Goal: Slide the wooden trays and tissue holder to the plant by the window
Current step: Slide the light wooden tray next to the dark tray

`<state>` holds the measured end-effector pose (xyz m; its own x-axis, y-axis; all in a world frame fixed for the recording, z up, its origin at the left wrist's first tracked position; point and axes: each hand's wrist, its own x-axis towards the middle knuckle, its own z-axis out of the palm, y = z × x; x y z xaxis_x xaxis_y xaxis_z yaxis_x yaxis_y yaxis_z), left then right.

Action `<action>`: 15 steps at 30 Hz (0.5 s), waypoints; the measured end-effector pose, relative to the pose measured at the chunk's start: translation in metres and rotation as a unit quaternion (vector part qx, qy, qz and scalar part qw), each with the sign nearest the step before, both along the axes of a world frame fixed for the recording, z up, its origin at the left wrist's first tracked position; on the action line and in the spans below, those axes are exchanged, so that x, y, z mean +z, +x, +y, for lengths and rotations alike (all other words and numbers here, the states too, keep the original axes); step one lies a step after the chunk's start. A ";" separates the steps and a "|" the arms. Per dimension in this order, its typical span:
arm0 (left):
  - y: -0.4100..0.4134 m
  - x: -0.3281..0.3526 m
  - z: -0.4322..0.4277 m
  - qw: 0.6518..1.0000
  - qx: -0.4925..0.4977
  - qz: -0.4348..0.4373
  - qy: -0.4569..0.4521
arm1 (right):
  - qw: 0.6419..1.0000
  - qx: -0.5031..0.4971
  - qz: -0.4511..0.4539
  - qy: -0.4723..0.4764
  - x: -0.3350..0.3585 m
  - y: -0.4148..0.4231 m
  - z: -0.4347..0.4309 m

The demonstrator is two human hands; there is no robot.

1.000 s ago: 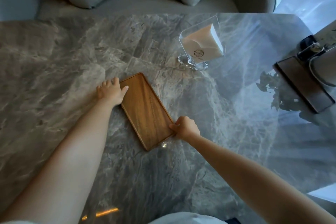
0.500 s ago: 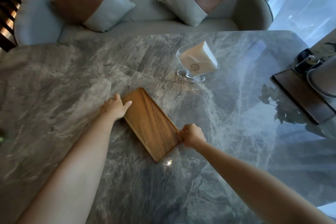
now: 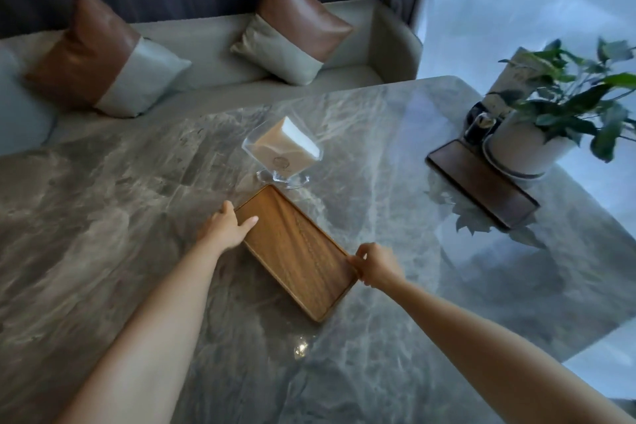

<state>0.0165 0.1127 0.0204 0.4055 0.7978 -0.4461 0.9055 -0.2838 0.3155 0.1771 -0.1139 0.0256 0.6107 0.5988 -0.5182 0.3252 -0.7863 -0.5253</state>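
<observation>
Now both hands grip the light wooden tray (image 3: 296, 251) flat on the tabletop (image 3: 103, 217): left hand (image 3: 225, 229) on its far corner, right hand (image 3: 377, 267) pinching the near edge, likely to steer it toward the plant (image 3: 564, 93). Tissue holder (image 3: 284, 151) waits just beyond.

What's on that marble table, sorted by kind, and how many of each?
Wooden trays: 2, a light tray and a dark tray
Tissue holder: 1
Potted plant: 1
Small dark object behind the pot: 1, unclear
Total: 5
</observation>
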 end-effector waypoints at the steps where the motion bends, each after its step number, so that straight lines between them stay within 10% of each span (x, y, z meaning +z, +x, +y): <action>1: 0.014 -0.001 -0.006 1.000 -0.008 0.001 0.001 | 1.000 -0.005 -0.003 0.000 0.000 0.011 -0.009; 15: 0.215 -0.019 -0.083 0.994 -0.102 -0.020 -0.029 | 0.995 -0.097 -0.037 -0.005 -0.016 0.172 -0.117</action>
<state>0.2320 0.0293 0.0014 0.5747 0.6702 -0.4696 0.8173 -0.4410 0.3710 0.3496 -0.2305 0.0098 0.7513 0.4600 -0.4732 0.2034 -0.8436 -0.4970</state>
